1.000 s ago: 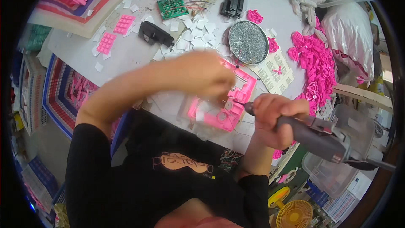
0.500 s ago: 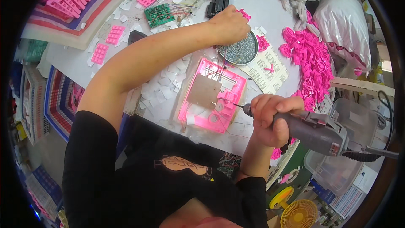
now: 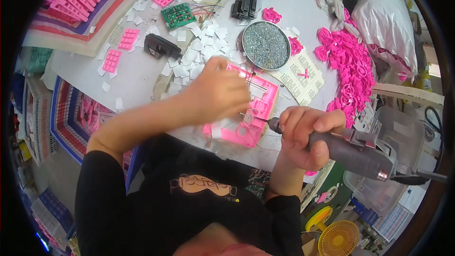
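Observation:
My right hand (image 3: 307, 135) is wrapped round a grey electric screwdriver (image 3: 350, 154), held sideways with its bit pointing left at the pink plastic housing (image 3: 268, 96). My left hand (image 3: 219, 90) is over the left part of that housing, fingers curled together and slightly blurred; what they hold, if anything, is hidden. Thin wires and a metal rod show in the housing, which lies on the table in front of me. Beyond it stands a round metal bowl (image 3: 289, 50) full of small silvery screws (image 3: 266, 45).
A heap of pink plastic parts (image 3: 348, 68) lies at the right, near a white bag (image 3: 386, 31). Toward the back left are a green circuit board (image 3: 178, 16), a black plastic case (image 3: 162, 46), scattered white paper pieces (image 3: 207, 42) and pink button pads (image 3: 112, 60). A printed sheet (image 3: 305, 83) lies beside the bowl.
My left hand has come back from the screw bowl toward me, over the pink housing, and now covers the brown board there. My right hand and the screwdriver have barely shifted.

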A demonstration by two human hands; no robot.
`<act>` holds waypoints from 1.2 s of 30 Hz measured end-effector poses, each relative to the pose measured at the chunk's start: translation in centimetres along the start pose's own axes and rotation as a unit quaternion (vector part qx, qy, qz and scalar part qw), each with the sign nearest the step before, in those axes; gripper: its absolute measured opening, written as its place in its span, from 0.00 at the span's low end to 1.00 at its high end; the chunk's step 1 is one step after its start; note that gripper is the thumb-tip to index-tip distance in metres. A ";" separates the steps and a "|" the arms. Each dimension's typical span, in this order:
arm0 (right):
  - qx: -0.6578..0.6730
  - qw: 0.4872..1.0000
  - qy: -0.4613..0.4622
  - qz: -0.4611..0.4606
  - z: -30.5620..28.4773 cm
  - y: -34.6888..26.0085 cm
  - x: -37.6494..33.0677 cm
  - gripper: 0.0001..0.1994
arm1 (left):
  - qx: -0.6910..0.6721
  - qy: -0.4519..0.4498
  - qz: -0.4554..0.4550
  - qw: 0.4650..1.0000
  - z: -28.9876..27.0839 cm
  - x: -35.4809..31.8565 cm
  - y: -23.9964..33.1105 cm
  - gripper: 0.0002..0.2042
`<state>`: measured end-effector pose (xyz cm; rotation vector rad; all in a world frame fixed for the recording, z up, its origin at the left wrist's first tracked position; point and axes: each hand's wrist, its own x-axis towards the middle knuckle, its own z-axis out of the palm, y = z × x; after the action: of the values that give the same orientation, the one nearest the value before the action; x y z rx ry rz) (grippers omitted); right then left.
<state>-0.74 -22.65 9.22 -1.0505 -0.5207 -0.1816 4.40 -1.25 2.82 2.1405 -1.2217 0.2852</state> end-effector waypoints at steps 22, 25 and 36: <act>0.056 0.996 -0.045 0.044 2.5 -0.3 -0.4 0.16 | -0.117 0.161 0.014 0.980 2.7 -4.4 2.1 0.11; 0.063 0.995 -0.024 0.067 2.6 -0.2 -0.5 0.17 | -0.093 0.170 0.030 0.981 2.9 -4.4 2.2 0.12; 0.031 0.999 -0.015 0.030 2.8 -0.7 -0.4 0.16 | -0.070 0.168 0.019 0.983 2.0 -3.9 2.5 0.13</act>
<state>-2.26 -20.64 10.61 -1.0085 -0.5186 -0.0951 -0.05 -0.73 0.45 1.8583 -1.0542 0.5366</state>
